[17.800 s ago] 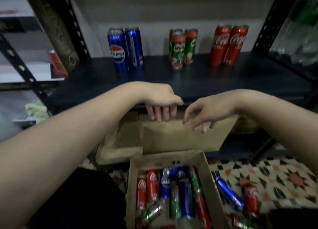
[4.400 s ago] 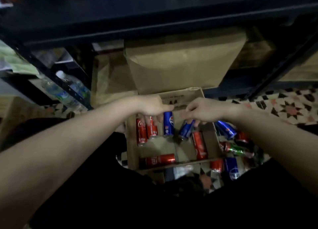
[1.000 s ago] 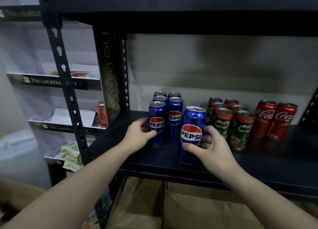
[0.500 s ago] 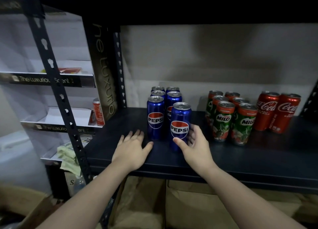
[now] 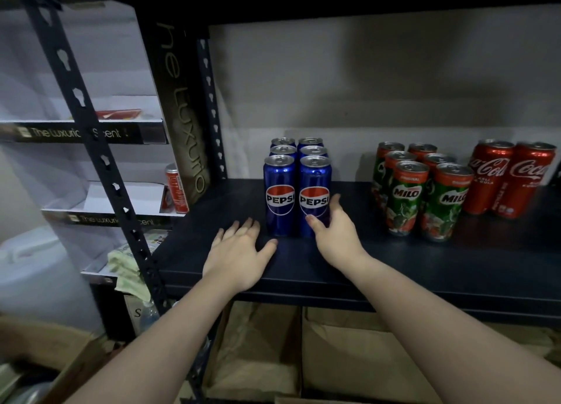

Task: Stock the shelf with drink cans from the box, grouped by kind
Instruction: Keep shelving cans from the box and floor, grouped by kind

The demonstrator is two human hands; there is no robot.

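On the dark shelf [image 5: 394, 261] stand three groups of cans. Several blue Pepsi cans [image 5: 279, 191] form two rows at the left. Green Milo cans [image 5: 425, 191] stand in the middle and two red Coca-Cola cans [image 5: 510, 175] at the right. My right hand [image 5: 335, 233] wraps around the base of the front right Pepsi can [image 5: 314, 191], which stands upright on the shelf beside its neighbour. My left hand [image 5: 239, 251] lies flat on the shelf, fingers spread, just left of the front left Pepsi can. The box of cans is out of view.
A black slotted upright [image 5: 91, 136] frames the shelf's left side. Beyond it white display shelves hold one red can [image 5: 174, 188]. Brown cardboard boxes [image 5: 334, 352] sit under the shelf. An upper shelf board hangs overhead.
My right hand pushed the Pepsi can back until it lined up beside the front left can. My left hand stayed flat on the shelf. The camera moved closer.
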